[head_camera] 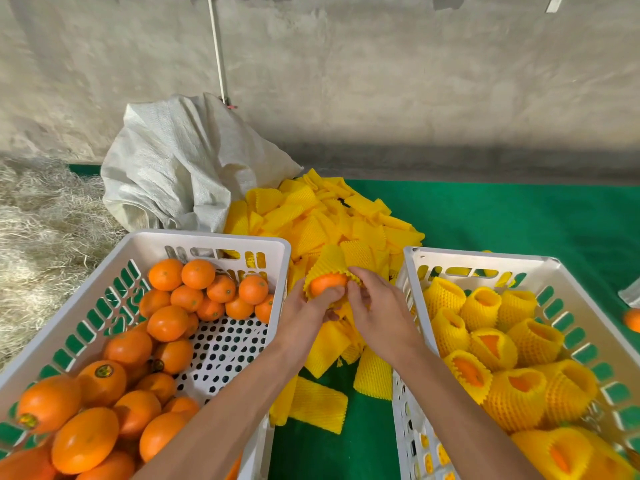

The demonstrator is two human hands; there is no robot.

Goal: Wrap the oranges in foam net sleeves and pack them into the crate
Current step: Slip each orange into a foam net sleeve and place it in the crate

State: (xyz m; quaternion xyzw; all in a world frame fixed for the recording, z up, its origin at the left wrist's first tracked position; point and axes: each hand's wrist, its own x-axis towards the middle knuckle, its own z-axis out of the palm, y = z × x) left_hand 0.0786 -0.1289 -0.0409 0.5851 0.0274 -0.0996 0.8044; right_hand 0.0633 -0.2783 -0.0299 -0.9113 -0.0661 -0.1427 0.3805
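- The left hand (313,303) is curling its fingers around an orange (327,283) and holding it from below.
- The right hand (375,306) is pinching the edge of a yellow foam sleeve (329,266) with its fingers bent.
- The sleeve is sitting over the far half of the orange, and the near half of the orange is still showing.
- The orange and both hands are sitting in the middle, between the two crates, above the green surface (502,216).
- A white crate (145,239) is sitting at 8 o'clock from the hands, and bare oranges (166,323) are lying in it.
- Another white crate (485,259) is sitting at 4 o'clock from the hands, and wrapped oranges (491,344) are sitting close together in it.
- A big pile of yellow sleeves (322,216) is lying at 12 o'clock from the hands, and a few more are lying flat under the arms.
- A white sack (173,161) is slumping at 11 o'clock, touching the pile.
- Dry straw (41,220) is lying at 9 o'clock, beside the first crate.
- One loose orange (633,319) is peeking in at 3 o'clock, at the picture's edge.
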